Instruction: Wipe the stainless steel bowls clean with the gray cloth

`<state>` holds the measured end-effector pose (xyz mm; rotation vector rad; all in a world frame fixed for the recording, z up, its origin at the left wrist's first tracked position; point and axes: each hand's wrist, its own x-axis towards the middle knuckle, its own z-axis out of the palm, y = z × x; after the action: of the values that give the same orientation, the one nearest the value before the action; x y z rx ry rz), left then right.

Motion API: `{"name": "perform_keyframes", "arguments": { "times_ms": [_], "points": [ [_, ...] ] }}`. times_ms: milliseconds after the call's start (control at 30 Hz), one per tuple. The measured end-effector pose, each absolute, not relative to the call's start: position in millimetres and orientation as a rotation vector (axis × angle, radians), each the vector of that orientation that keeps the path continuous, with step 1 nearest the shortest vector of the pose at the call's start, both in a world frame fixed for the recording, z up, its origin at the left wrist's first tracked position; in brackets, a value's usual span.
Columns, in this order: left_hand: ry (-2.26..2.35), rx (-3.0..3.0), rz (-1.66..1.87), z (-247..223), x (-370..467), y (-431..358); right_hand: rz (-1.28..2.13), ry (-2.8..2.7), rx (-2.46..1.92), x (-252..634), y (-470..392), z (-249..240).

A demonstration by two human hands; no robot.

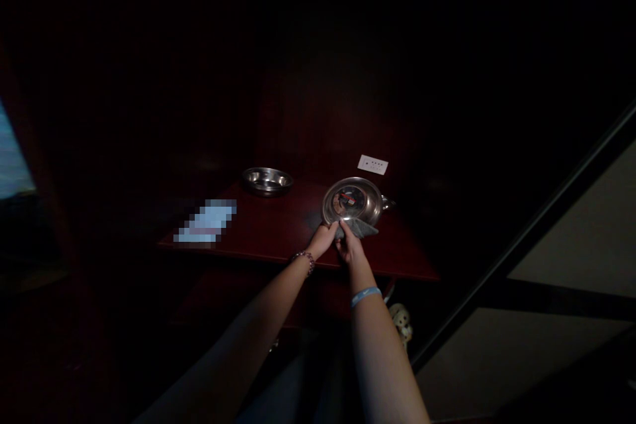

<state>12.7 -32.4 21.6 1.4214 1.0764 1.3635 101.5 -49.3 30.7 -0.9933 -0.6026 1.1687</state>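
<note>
A shiny metal bowl [370, 209], tilted so that its inside faces me, is held above the dark red table [278, 232]. My left hand [324, 240] grips the bowl's near edge from the left, its fingers closed. Beside it my right hand [350, 245] is closed on a grey cloth [362, 228] pressed against the bowl's near rim. Part of the cloth hangs out to the right. Some fingers of both hands are hidden behind the bowl and cloth.
Another metal bowl [267, 181] stands upright at the table's back left. A blurred-out bright rectangle [206, 224] lies at the left edge. Behind the held bowl, a shiny metal item [388, 203] partly shows. A white socket panel [373, 164] is on the back wall.
</note>
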Motion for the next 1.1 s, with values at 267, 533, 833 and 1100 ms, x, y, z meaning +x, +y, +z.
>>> {"name": "perform_keyframes", "arguments": {
  "times_ms": [267, 533, 833, 1100],
  "points": [
    [1.132, 1.31, 1.372, 25.8, 12.3, -31.2, 1.202, -0.482, -0.999, 98.7, -49.6, 34.3],
    [1.079, 1.151, 1.52, 29.4, 10.1, -34.2, 1.188, -0.499, -1.017, 97.5, -47.9, 32.3],
    [1.064, 0.944, 1.706, 23.3, 7.6, -24.8, 0.931, -0.673, -1.095, 106.4, -40.0, 25.4],
    [0.866, 1.159, 1.603, 16.9, 11.5, -22.8, 0.771, -0.561, -1.181, 113.4, -39.1, 26.5]
  ]
}}
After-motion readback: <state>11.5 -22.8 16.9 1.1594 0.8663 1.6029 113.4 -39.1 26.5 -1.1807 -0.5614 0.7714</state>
